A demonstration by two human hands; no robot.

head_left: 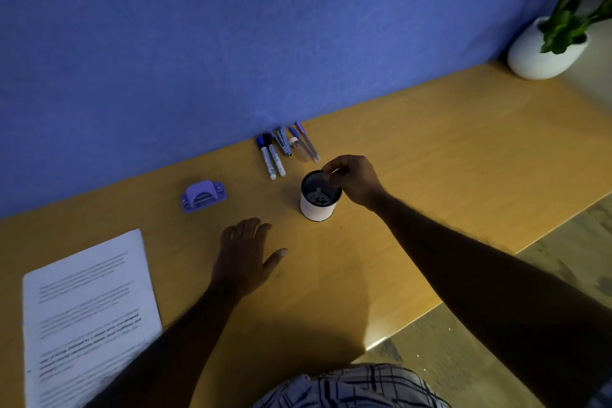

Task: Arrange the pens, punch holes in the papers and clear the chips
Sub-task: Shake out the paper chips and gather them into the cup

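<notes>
Presently, pens [284, 151]: clustered on the table [430, 149] at the wall [231, 43], just behind the cup [318, 209].
Right hand [354, 179]: fingers curled over the cup's rim — any held item cannot be told.
Left hand [245, 255]: flat on table, fingers relaxed — holds nothing.
Hole punch [203, 195], papers [86, 308]: left of cup.

Bare left forearm [185, 334] and right forearm [463, 258], pale plaid garment [351, 387] crossed by dark check lines.
</notes>
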